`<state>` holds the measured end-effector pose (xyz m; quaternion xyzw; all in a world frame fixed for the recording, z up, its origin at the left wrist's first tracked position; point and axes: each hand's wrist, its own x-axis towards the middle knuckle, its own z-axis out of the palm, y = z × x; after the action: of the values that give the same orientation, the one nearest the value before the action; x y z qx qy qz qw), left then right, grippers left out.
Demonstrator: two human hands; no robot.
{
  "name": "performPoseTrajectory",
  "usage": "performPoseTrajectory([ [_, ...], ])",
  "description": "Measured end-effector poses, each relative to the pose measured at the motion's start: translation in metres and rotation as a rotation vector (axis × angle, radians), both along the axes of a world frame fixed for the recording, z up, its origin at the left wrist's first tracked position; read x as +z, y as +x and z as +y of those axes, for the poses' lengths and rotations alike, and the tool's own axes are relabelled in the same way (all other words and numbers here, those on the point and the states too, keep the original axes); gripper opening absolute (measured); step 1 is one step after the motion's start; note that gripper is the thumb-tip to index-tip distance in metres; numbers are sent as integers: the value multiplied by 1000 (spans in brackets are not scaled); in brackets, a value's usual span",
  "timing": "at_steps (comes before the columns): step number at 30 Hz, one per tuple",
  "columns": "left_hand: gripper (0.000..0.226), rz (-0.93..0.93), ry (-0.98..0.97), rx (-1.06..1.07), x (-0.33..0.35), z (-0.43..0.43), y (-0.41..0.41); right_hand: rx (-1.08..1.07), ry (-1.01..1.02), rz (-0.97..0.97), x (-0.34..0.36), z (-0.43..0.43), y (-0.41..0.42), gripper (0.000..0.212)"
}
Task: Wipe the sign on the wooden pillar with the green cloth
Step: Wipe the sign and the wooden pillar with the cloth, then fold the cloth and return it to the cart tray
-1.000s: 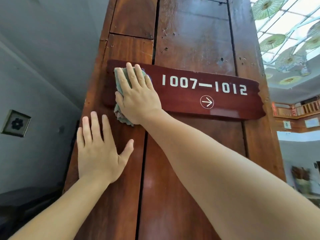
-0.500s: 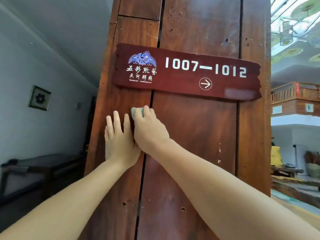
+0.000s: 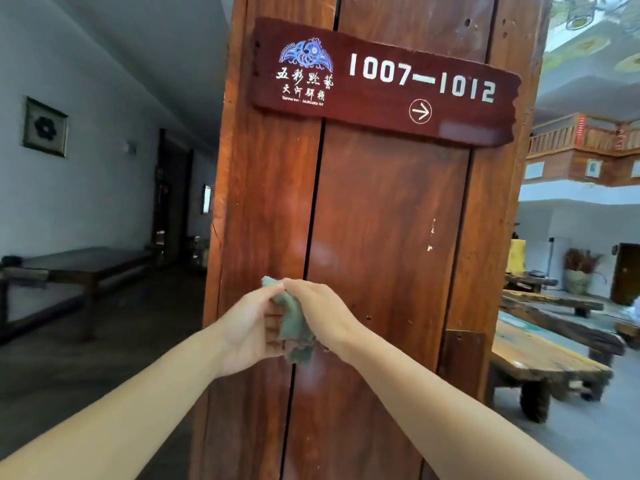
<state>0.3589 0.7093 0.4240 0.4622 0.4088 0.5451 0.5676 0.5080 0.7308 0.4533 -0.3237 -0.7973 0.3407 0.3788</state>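
A dark red wooden sign [image 3: 381, 98] reading 1007—1012, with a blue emblem and a white arrow, is fixed high on the wooden pillar [image 3: 381, 220]. Well below it, in front of the pillar, a bunched green cloth [image 3: 294, 327] hangs between both hands. My left hand [image 3: 247, 327] curls its fingers around the cloth's left side. My right hand [image 3: 322, 313] pinches its top and right side. Neither hand touches the sign.
A long dark bench [image 3: 79, 268] stands along the grey corridor wall at left, under a framed picture [image 3: 45, 126]. Heavy wooden benches [image 3: 547, 362] sit low at right. A wooden balcony [image 3: 585, 140] shows behind the pillar's right edge.
My right hand came down off the sign with the cloth. My left hand left the pillar and joined it on the cloth. The view tilted down, so the sign sits higher.
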Motion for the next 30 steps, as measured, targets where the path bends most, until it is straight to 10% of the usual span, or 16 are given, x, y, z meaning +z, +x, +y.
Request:
performPoseTrajectory([
  [11,46,-192,-134,54,-165,-108,8,306,-941,200,-175,-49,33,43],
  [30,54,-668,-324,831,-326,-408,46,706,-1102,-159,-342,-269,-36,19],
])
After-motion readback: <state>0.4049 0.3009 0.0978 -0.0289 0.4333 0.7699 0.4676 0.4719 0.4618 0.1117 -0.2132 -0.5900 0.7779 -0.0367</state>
